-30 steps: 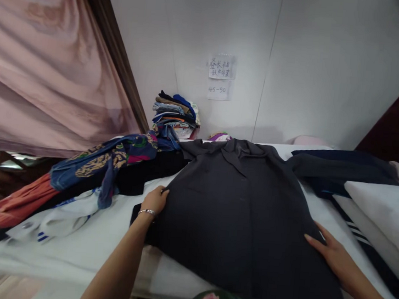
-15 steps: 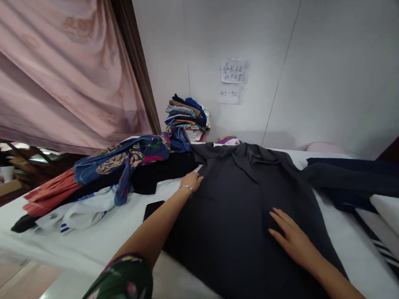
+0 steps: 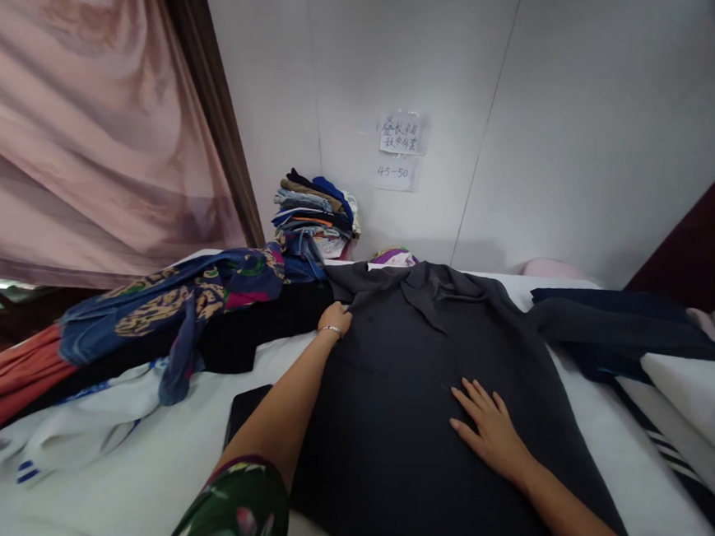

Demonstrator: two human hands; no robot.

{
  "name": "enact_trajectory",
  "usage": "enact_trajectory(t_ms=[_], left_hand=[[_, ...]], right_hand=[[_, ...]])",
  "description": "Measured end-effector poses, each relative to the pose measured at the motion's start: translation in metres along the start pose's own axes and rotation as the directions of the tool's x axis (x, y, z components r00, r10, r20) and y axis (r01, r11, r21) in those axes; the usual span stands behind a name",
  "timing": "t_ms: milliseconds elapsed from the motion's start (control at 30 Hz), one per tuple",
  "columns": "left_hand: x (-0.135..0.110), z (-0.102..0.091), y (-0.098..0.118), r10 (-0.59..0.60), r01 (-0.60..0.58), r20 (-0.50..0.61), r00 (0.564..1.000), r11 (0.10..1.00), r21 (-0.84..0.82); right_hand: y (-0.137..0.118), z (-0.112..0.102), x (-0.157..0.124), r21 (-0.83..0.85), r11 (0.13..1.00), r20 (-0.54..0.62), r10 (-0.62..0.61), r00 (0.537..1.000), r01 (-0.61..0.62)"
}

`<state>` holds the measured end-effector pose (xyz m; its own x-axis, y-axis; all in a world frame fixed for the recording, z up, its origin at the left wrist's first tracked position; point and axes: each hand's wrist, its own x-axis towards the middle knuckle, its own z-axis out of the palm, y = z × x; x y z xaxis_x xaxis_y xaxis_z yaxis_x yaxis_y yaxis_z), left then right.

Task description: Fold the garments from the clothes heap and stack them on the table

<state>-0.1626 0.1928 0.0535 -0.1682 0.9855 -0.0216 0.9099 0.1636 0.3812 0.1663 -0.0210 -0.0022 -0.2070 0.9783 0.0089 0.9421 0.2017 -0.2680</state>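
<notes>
Head view, lit by soft, even indoor light. The white wall (image 3: 558, 152) is rendered brightest, from twelve to two o'clock; the dark jacket (image 3: 392, 452) at six o'clock is shown almost without detail. A glaring patch is seen beneath the curtain (image 3: 85, 114) at nine o'clock. Straight lines are bowed toward the edges, and the corner at one o'clock is darkened.

"45-50" on lower wall note (image 3: 395, 173) (handwriting on upper note (image 3: 403, 134) illegible)
</notes>
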Motion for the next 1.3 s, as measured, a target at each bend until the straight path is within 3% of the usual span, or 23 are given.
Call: enact_trajectory(t_ms=[267,533,667,767,867,967,1033,1100,1167,1233,1300], left_hand=[[0.018,0.000,-0.016,0.008,-0.006,0.098,0.995,1.000,-0.015],[0.006,0.014,0.006,0.101,-0.124,0.158,0.982,0.982,0.145],[0.010,-0.002,0.010,0.111,-0.135,0.134,0.985,0.972,0.193],[0.017,-0.022,-0.001,0.082,-0.096,0.072,0.994,0.970,0.222],[0.014,-0.027,-0.011,0.069,-0.075,0.035,0.997,0.968,0.240],[-0.001,-0.015,-0.009,0.091,-0.086,-0.007,0.996,0.963,0.256],[-0.013,-0.001,-0.004,0.222,-0.193,-0.079,0.972,0.941,0.277],[-0.022,0.014,0.000,0.402,-0.357,-0.091,0.911,0.880,0.312],[-0.027,0.029,0.002,0.465,-0.442,0.005,0.885,0.839,0.317],[-0.029,0.040,0.001,0.405,-0.422,0.119,0.906,0.858,0.293],[-0.027,0.045,-0.001,0.363,-0.395,0.161,0.918,0.876,0.278]], right_hand=[[-0.014,-0.005,-0.004,0.010,1.000,-0.016,0.006,1.000,-0.006],[-0.017,-0.014,-0.003,0.072,0.997,0.011,-0.019,1.000,0.018],[-0.021,-0.020,-0.003,0.080,0.997,0.047,-0.014,0.999,0.010],[-0.023,-0.024,-0.003,0.079,0.997,0.062,-0.011,0.998,0.006],[-0.025,-0.024,-0.003,0.072,0.997,0.075,-0.007,0.997,0.002],[-0.026,-0.022,-0.004,0.087,0.996,0.079,0.001,0.997,-0.008],[-0.023,-0.024,-0.003,0.127,0.992,0.092,-0.008,0.996,-0.004],[-0.016,-0.030,0.001,0.159,0.987,0.076,-0.001,0.997,-0.011],[-0.001,-0.041,0.009,0.131,0.990,-0.014,0.045,0.999,-0.043],[0.021,-0.055,0.022,0.050,0.993,-0.168,0.116,0.979,-0.109],[0.046,-0.071,0.038,-0.015,0.983,-0.301,0.168,0.939,-0.181]])
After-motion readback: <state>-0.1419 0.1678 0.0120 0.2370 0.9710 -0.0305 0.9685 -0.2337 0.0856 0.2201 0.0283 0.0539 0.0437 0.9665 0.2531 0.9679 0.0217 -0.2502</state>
